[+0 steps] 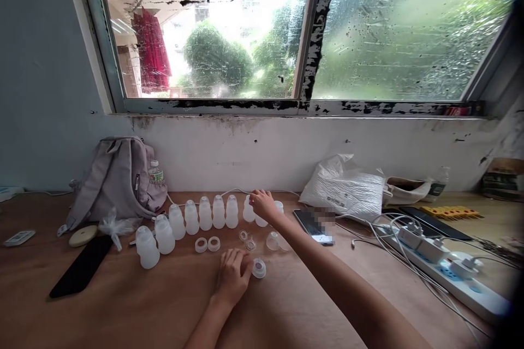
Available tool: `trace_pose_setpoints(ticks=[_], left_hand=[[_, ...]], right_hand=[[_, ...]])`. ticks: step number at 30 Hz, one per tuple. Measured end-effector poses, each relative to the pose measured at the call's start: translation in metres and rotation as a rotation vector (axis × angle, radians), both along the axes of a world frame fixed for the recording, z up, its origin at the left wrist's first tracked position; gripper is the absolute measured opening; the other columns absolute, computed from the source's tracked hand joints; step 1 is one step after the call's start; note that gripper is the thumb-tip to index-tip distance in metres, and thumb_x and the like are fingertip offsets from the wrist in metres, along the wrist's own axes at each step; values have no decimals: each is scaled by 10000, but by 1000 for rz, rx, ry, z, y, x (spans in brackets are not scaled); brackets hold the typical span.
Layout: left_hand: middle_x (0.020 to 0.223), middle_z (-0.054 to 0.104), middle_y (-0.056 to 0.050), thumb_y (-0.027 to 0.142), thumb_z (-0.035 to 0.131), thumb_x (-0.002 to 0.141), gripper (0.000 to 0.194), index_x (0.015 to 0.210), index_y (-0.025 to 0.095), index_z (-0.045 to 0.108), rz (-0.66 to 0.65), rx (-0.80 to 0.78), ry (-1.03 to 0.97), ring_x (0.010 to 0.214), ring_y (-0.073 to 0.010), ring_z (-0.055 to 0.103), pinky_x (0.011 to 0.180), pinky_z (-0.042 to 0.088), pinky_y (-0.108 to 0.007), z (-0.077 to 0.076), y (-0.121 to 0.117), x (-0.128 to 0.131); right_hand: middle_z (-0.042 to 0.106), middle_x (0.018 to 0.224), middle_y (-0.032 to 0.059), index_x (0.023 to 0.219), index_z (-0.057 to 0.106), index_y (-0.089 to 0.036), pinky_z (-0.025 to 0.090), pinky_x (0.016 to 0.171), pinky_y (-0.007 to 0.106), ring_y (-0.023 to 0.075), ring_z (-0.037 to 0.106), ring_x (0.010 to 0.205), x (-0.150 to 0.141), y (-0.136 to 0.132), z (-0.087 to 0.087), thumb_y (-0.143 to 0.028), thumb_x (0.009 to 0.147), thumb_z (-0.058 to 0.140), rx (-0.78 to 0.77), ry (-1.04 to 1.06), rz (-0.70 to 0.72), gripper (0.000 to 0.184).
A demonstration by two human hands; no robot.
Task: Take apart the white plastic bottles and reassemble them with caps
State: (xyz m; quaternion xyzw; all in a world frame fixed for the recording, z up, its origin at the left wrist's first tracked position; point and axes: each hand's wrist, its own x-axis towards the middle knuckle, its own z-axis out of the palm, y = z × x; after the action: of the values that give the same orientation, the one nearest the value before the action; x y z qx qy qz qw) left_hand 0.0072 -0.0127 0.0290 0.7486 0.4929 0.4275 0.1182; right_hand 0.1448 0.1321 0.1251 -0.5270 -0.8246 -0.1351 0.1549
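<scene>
My right hand [262, 203] reaches across to the back of the table, its fingers bent around the top of a frosted baby bottle [248, 210]. Its wrist partly hides other bottles beside it. My left hand [234, 270] rests on the tabletop, fingers stretched out and holding nothing. Close by its thumb lies a nipple in a collar ring [258, 268]. Two white rings [207, 244] sit to the left, and small clear round parts [246, 239] lie between the hands. Clear caps [274, 240] are partly covered by my right forearm. Several capped bottles [191, 217] stand in a curved row.
A grey backpack [118, 174], a plastic bag [118, 226] and a black flat case [82, 267] are on the left. On the right are a phone [313, 227], a silvery package [347, 185] and a power strip [450, 270] with tangled cables. A window wall stands behind.
</scene>
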Motion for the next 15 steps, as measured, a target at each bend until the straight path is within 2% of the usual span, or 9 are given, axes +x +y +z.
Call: trace_pose_setpoints(ticks=[6, 15], left_hand=[[869, 600, -34, 270, 425, 819, 172, 884, 205, 571, -7, 7, 80, 846, -192, 512, 780, 385, -359, 2, -2, 2], [870, 601, -30, 253, 429, 819, 161, 877, 199, 569, -33, -24, 81, 851, -190, 503, 790, 377, -356, 2, -1, 2]], right_hand=[[590, 933, 102, 838, 609, -167, 278, 753, 318, 216, 474, 906, 0, 10, -13, -143, 800, 445, -37, -58, -23, 170], [609, 922, 87, 784, 622, -172, 270, 770, 321, 209, 477, 911, 1, 10, -14, -144, 778, 472, -64, -75, 22, 152]])
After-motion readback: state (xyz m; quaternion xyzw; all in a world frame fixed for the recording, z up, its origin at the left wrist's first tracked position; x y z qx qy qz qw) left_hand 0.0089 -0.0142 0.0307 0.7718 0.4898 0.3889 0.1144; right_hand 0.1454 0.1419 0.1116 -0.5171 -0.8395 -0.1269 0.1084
